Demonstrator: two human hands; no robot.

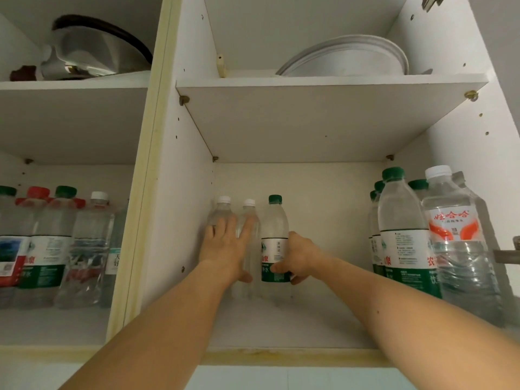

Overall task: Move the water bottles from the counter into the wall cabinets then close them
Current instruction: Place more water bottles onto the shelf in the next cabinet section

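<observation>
Green-capped bottle [275, 240]: upright, long axis vertical, cap up, on lower shelf [309, 319] of right cabinet, left rear. Two white-capped bottles [247, 218] just beside it on left, against side wall. Bottle cluster [422, 235] at right wall, well apart. Plates [349, 56] on upper shelf. Right hand [298, 257]: fingers curled round green-capped bottle's label. Left hand [228, 246]: fingers straight, spread, pressing white-capped bottles.

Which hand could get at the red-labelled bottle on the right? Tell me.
Probably the right hand: it would have to let go of the green-capped bottle, but bare shelf lies between it and the red-labelled bottle.
</observation>
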